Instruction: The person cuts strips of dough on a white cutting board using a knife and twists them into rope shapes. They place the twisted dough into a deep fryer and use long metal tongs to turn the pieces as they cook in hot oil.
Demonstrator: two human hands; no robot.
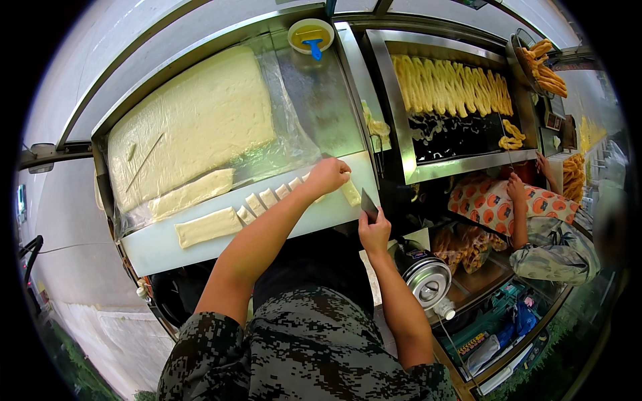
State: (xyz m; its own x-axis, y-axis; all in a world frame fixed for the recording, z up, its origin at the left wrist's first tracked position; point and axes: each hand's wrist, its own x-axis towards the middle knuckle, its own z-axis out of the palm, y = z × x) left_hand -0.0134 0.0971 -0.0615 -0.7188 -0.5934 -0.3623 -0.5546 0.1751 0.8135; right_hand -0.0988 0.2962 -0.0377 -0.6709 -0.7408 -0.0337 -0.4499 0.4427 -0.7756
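We are at the white counter (160, 250), portioning dough. Our left hand (328, 175) is closed down over the near end of the row of cut dough pieces (267, 198), fingers curled on the pieces under it. Our right hand (374, 230) is clamped on the handle of a dough cutter (368, 204), whose dark blade points up and stands clear of the counter, just right of the left hand. One cut piece (350, 192) lies between the two hands, touching the left hand's far side.

Left of the left hand, the uncut dough strip (207, 227) lies flat on the counter, and beyond it a second long strip (190, 194) rests against the big dough slab (194, 120) on its clear plastic sheet.

To do this step well, we judge it best to hold the pieces lightly with the left hand so they keep their shape, and to keep those fingertips out of the blade's path before the cutter comes down. Each cut should go straight down and match the width of the pieces already lined up, so they cook evenly.

Beyond the right hand, a fryer (455, 140) holds golden dough sticks (451, 87), and another person's hand (516, 190) works at its near edge. A yellow bowl with a blue brush (311, 37) sits well beyond the left hand.
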